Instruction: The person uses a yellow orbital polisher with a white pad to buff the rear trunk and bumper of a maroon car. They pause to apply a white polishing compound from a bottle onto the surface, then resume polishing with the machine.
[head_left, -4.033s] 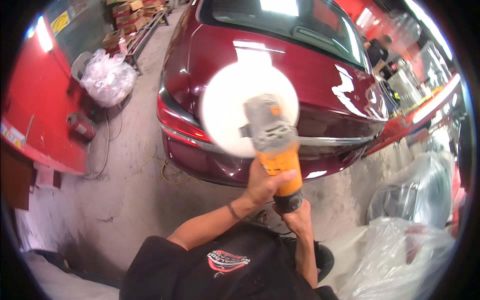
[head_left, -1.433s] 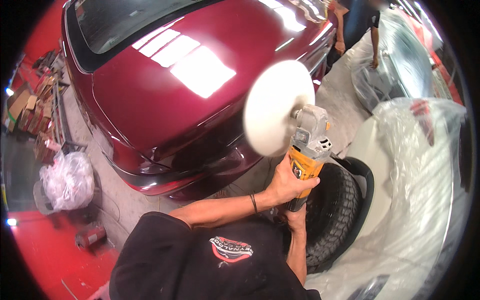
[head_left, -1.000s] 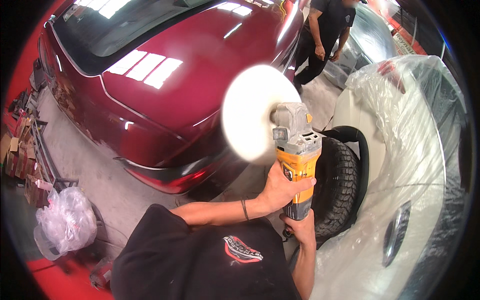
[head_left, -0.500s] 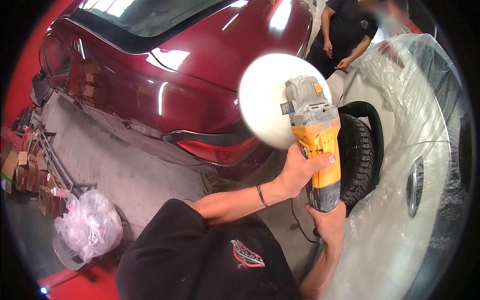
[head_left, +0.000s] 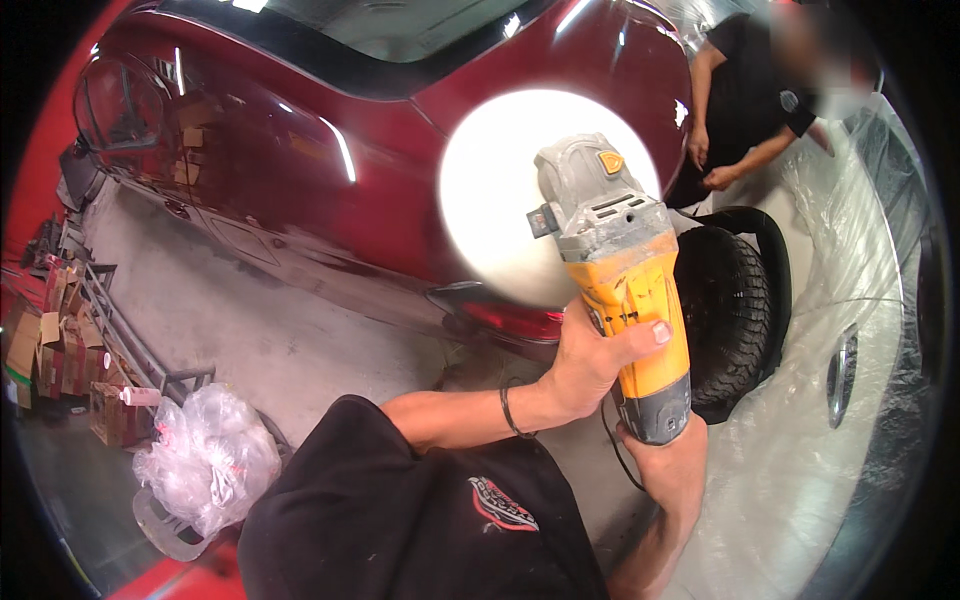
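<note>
A yellow and grey polisher (head_left: pixel 640 290) with a large round white pad (head_left: pixel 495 200) is held out over the rear corner of a glossy dark red car (head_left: pixel 280 130). My left hand (head_left: pixel 590 360) wraps the yellow body, with its thumb lying across the top. Around the dark rear end of the handle closes my right hand (head_left: pixel 668 462), its fingers mostly hidden. The pad covers part of the panel and of the red tail light (head_left: pixel 510 318). Whether it presses on the paint I cannot tell. A dark cord (head_left: pixel 620 450) hangs beside the handle.
A tyre (head_left: pixel 735 310) stands right of the polisher, beside a pale car body under clear plastic sheeting (head_left: pixel 800 470). Another person (head_left: pixel 745 110) stands at the far right, hands together. Cardboard boxes (head_left: pixel 65 350), a metal frame (head_left: pixel 120 330) and bundled plastic (head_left: pixel 210 460) lie left.
The view has shifted, so the car and tyre sit farther right. Relative to the tail light, the polisher has moved left, and its pad now covers part of the light. Both hands keep their hold.
</note>
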